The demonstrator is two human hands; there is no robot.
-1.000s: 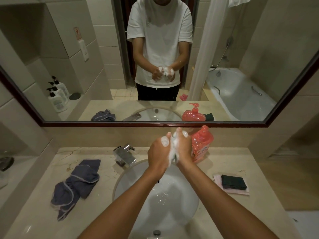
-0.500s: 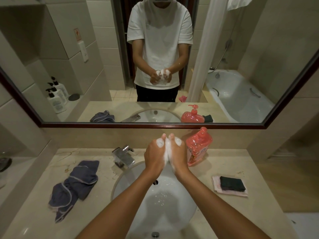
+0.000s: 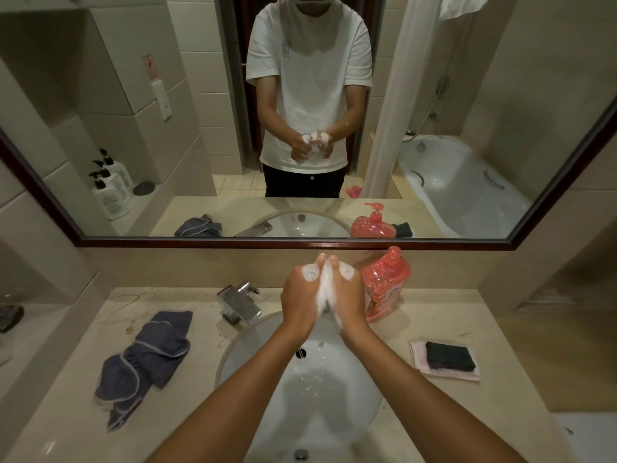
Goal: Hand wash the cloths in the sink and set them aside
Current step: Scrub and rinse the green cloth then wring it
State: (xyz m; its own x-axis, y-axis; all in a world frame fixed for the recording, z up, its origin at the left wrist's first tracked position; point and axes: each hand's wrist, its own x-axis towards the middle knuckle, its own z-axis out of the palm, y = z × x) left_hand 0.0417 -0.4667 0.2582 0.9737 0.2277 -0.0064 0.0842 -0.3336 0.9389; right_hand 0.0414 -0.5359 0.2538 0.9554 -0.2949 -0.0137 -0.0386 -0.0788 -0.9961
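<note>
I look down over a white sink [image 3: 364,406] set in a beige marble desk [image 3: 434,416], with a wide mirror [image 3: 467,95] above. My left hand [image 3: 302,297] and right hand [image 3: 347,297] are pressed together over the back of the basin, fingers curled inward and thick with white foam [image 3: 323,295]. Something small seems bunched between them, but the lather hides it, so I cannot tell whether I grip a cloth or only suds.

To the left of the basin a crumpled blue-grey cloth [image 3: 147,362] with pale trim lies on the desk, apart from the chrome faucet [image 3: 241,304]. To the right, a folded dark cloth [image 3: 450,355] rests on a folded pink cloth [image 3: 444,372]. A red pump bottle of soap [image 3: 387,285] stands just behind my right hand.

I judge these cloths to be soft and light, limp when lifted, heavier and clingy once soaked, and slippery under soap. The crumpled one is best taken by a raised fold near its middle; the folded pair by an edge, with the top piece pinched off separately.
</note>
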